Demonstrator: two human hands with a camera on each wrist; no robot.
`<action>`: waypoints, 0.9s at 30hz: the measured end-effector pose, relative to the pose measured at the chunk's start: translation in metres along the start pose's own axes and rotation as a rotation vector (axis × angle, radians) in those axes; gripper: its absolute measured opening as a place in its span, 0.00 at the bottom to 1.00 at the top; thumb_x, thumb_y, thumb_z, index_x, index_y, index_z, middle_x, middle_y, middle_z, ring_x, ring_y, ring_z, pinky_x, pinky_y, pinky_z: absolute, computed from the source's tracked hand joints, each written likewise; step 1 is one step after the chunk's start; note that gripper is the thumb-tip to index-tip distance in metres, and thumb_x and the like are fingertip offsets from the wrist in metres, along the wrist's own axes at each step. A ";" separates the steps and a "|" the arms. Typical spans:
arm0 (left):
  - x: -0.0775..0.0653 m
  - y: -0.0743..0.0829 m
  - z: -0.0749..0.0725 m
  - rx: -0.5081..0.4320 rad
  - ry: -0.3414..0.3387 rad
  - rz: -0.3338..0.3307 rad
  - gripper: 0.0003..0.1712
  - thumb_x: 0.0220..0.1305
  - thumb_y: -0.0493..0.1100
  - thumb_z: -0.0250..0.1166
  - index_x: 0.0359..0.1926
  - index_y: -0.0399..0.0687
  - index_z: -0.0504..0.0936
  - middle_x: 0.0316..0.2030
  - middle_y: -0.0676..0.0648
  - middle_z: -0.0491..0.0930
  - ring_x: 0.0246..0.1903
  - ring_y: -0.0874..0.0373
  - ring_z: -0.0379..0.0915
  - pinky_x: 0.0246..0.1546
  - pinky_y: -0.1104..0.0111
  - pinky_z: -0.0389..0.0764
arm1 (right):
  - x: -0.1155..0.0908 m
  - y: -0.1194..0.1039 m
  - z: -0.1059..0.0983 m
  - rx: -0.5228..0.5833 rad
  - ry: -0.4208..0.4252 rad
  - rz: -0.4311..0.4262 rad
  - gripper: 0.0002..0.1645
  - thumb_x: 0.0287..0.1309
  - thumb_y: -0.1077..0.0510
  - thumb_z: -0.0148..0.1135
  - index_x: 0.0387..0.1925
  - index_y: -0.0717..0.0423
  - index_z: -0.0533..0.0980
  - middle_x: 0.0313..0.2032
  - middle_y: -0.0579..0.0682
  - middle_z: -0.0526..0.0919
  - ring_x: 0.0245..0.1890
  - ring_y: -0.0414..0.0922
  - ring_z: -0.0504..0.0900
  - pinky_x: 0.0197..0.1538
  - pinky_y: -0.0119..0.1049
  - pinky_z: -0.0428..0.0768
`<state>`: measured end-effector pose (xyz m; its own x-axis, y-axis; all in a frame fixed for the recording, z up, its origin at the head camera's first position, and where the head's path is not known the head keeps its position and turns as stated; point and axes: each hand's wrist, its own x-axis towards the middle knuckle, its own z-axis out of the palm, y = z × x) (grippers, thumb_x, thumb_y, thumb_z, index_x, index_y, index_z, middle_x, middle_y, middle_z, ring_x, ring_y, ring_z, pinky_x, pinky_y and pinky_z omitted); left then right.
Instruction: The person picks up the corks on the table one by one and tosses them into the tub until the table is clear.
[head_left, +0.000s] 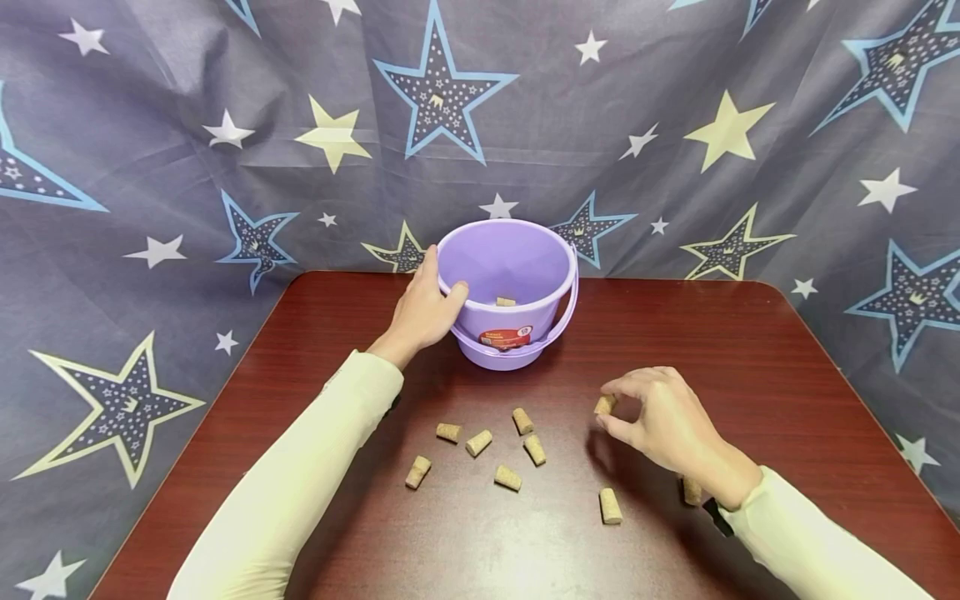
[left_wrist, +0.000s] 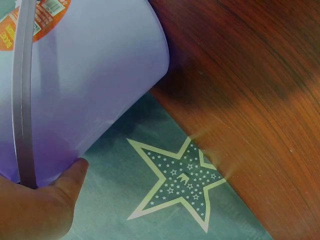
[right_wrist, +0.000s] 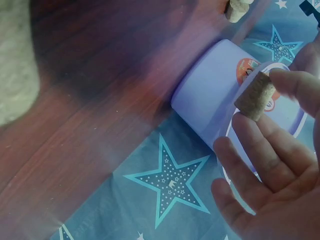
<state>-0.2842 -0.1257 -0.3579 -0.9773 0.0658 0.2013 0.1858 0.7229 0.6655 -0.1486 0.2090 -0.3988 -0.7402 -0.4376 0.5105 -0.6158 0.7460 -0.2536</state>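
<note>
A lilac bucket (head_left: 502,258) stands upright toward the back of the table, its handle hanging down across the front. My left hand (head_left: 427,308) grips its left rim, the thumb over the edge. Inside the bucket, a bit of cork (head_left: 506,302) shows low down. To the right of the bucket, my right hand (head_left: 667,417) pinches a cork (right_wrist: 256,96) between thumb and fingertips, raised over the table. Below that hand another cork (head_left: 611,507) lies on the tabletop, and one more cork (head_left: 691,492) is partly hidden by the right wrist.
Several loose corks (head_left: 478,442) are scattered on the dark red wooden table (head_left: 360,525) in front of the bucket. Behind the table's back edge hangs a grey cloth (head_left: 540,108) with stars, which also runs along both sides.
</note>
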 end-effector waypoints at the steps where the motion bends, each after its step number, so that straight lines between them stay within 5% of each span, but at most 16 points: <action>1: 0.000 0.000 0.000 0.001 0.000 0.000 0.51 0.68 0.58 0.53 0.83 0.47 0.41 0.79 0.41 0.52 0.75 0.43 0.57 0.70 0.47 0.63 | 0.001 0.000 0.000 0.006 0.002 0.008 0.12 0.42 0.54 0.81 0.31 0.48 0.86 0.28 0.38 0.86 0.35 0.43 0.85 0.52 0.50 0.75; 27: 0.000 0.001 -0.001 0.009 -0.008 -0.009 0.51 0.68 0.59 0.53 0.83 0.48 0.41 0.79 0.42 0.52 0.75 0.44 0.57 0.70 0.48 0.63 | 0.031 -0.005 -0.015 0.038 0.080 0.039 0.16 0.45 0.54 0.80 0.38 0.55 0.88 0.31 0.44 0.87 0.39 0.47 0.86 0.52 0.52 0.75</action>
<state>-0.2837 -0.1261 -0.3568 -0.9797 0.0648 0.1895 0.1761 0.7295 0.6609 -0.1646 0.1990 -0.3698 -0.7409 -0.3662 0.5630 -0.5980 0.7412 -0.3049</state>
